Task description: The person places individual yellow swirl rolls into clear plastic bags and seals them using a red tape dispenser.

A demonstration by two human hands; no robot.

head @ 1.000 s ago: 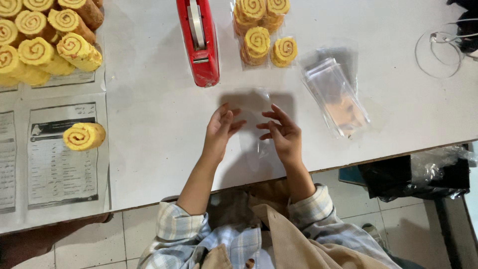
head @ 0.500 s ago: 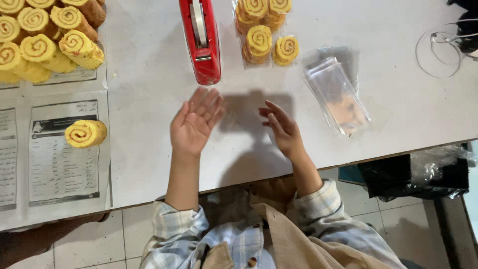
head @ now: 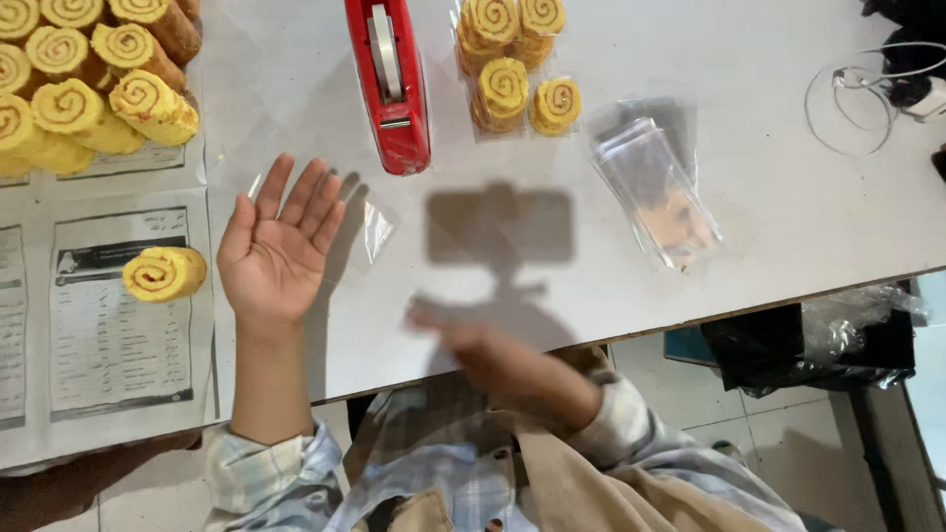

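Change: your left hand (head: 279, 251) has swung out palm-up, empty, beside the clear bag (head: 372, 229) on the worktop (head: 788, 197).
Right hand (head: 473, 340): blurred, pulling back; grip unclear.
Roll (head: 165, 273): on newspaper (head: 108, 345), near left.

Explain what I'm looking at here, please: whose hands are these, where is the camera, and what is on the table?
There is no machine here. The single view comes from a camera worn on a person's head, looking down at their own two bare hands over a white table. The left hand is open, palm up, holding nothing, with a small clear bag lying just beside it. The right hand is blurred near the table edge; I cannot tell whether it holds anything. On the table lie a red tape dispenser, bagged yellow swirl rolls, a stack of empty clear bags, a pile of unwrapped rolls and one single roll on newspaper. The dark shape mid-table is a shadow.
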